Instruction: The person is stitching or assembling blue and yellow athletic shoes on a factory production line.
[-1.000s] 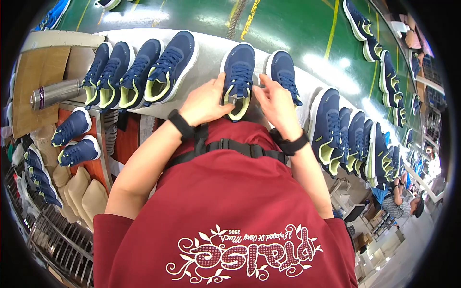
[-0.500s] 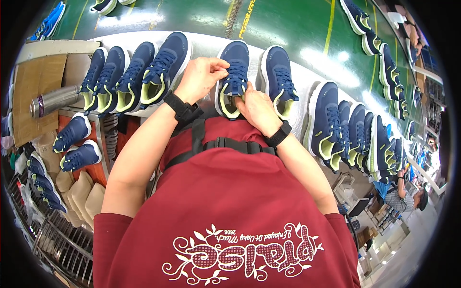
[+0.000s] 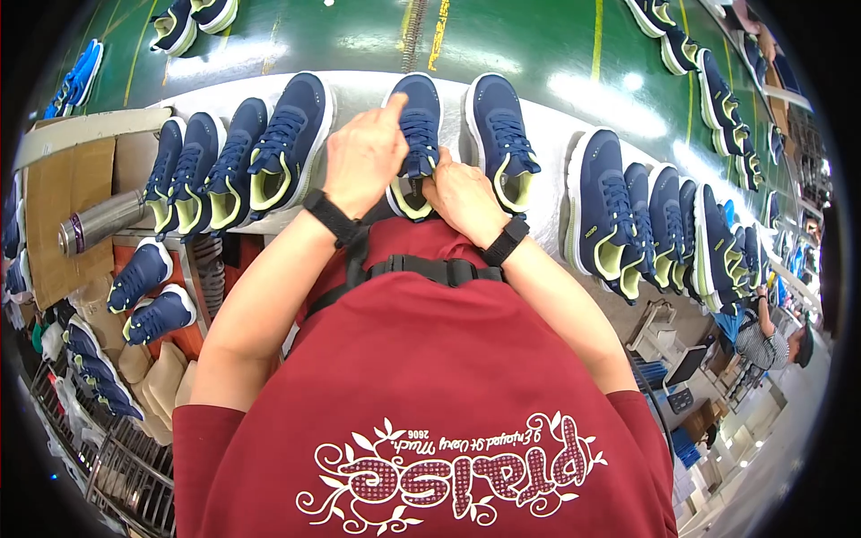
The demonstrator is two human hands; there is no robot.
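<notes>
A navy sneaker [image 3: 419, 94] with a white sole and lime lining stands in front of me, toe pointing away. My left hand [image 3: 366, 154] is at the left side of its laces. The index finger reaches up by the lacing and the other fingers are curled in; what they hold, if anything, is hidden. My right hand [image 3: 466, 199] grips the sneaker at its collar and tongue, thumb by the top of the laces. Just to the right stands another navy sneaker [image 3: 500, 121], touched by neither hand.
Several navy sneakers [image 3: 291, 134] line the bench edge at left, and more sneakers [image 3: 603, 202] stand at right. Below the left row are a steel cylinder [image 3: 103, 222] and a cardboard sheet [image 3: 67, 193]. Beyond runs a green conveyor belt [image 3: 502, 45] carrying shoes. A person [image 3: 762, 345] is far right.
My left hand has gone from a pinch over the laces to a raised index finger beside them. The right hand keeps its hold on the sneaker. The whole view has shifted slightly.
</notes>
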